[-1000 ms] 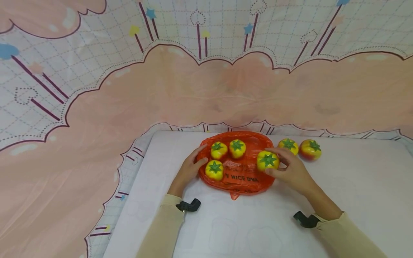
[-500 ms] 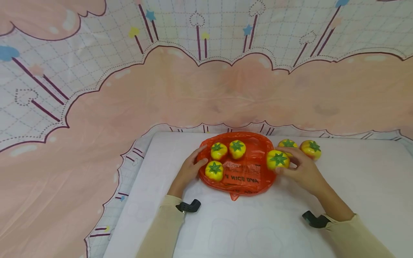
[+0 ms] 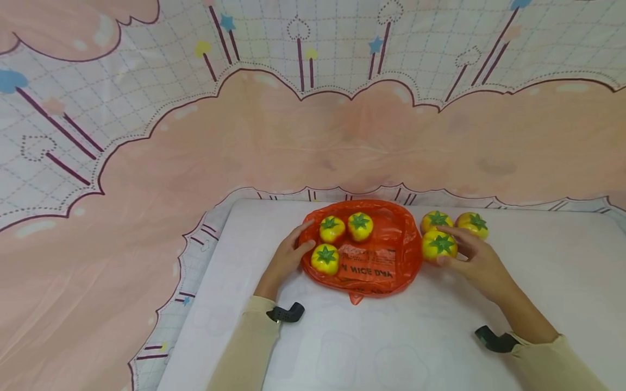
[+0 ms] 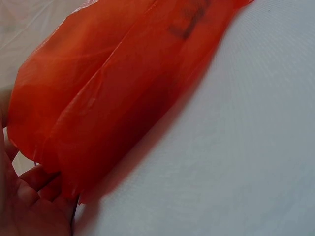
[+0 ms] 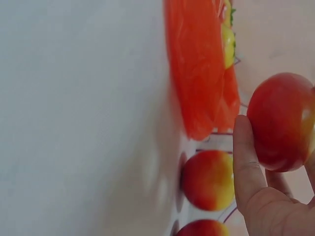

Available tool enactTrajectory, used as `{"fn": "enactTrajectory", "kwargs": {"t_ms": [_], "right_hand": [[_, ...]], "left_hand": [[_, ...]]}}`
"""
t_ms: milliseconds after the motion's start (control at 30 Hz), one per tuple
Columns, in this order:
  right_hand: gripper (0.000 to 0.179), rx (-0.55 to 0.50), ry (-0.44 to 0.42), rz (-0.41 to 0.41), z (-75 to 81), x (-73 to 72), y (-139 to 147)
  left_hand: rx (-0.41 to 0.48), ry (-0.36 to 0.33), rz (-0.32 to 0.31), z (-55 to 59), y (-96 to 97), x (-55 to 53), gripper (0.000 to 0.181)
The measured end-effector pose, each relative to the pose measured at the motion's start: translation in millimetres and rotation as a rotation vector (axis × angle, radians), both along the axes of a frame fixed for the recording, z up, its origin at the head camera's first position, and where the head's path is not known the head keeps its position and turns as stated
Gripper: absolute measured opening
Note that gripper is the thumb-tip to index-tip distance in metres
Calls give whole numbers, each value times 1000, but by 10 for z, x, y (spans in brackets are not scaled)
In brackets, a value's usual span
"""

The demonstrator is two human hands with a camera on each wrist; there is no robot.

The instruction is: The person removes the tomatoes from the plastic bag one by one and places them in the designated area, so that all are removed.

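Fruit [image 3: 434,247] in right grip [image 3: 481,266], outside bag's rim [image 3: 413,252]

The fruits [image 3: 325,259] are red-yellow and green-starred, the bag [image 3: 383,233] black-lettered red.

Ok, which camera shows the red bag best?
The head view: the red bag shows nearly its whole open mouth, with fruit inside. The left wrist view shows only part of its outside; the right wrist view, one end from the side.
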State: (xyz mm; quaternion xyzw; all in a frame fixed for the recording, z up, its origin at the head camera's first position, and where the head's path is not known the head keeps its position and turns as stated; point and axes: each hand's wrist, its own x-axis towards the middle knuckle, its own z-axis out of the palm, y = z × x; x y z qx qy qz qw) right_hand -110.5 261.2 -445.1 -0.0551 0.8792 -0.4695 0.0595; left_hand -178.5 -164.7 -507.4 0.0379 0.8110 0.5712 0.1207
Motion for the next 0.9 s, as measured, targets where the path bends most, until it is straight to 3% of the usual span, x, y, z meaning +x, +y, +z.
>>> {"fn": "enactTrajectory", "kwargs": {"t_ms": [367,667,900], "right_hand": [[69,50,15,-47,-38,46,221],[71,13,-29,-91,-47,75,388],[67,11,-10,-122,-29,105,503]], "left_hand": [[-11,-18,11,16,7,21,52],[-5,-7,1,14,-14,9,52],[-4,-2,1,26,-11,12,51]]}}
